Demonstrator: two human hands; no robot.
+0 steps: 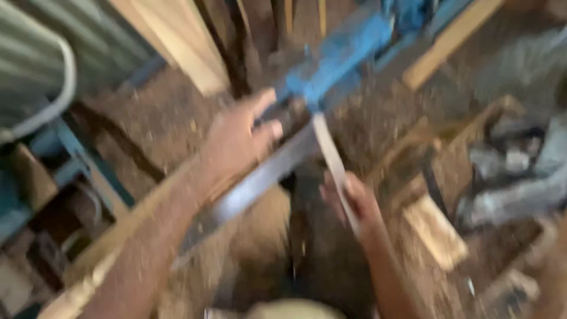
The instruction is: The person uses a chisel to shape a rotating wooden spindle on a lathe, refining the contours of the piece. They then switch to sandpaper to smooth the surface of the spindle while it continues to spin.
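The left hand [239, 142] reaches forward with its fingers curled loosely over the upper end of a long grey metal strip [254, 186], thumb out to the side; the picture is too blurred to tell how firmly it grips. The strip slants from under that hand down toward the lower left, lying along the forearm's inner side.

The right hand [351, 201] sits lower and to the right, fingers closed around a thin pale slat [331, 159]. The slat rises out of this hand and leans up and left, its top end meeting the upper end of the grey strip just beside the left hand's fingertips. So the two pieces form a narrow upside-down V, one hand on each leg.

Just past where they meet stands a blue metal machine part [339, 50], running away toward the upper right. Sawdust covers the floor [171, 118] all around. A light wooden plank [177, 41] leans up at the top, another pale board [452, 38] lies at the upper right, and a short wooden block [434, 230] rests to the right of the right hand. At the far left a grey hose [59, 88] curves across corrugated sheeting [35, 47].
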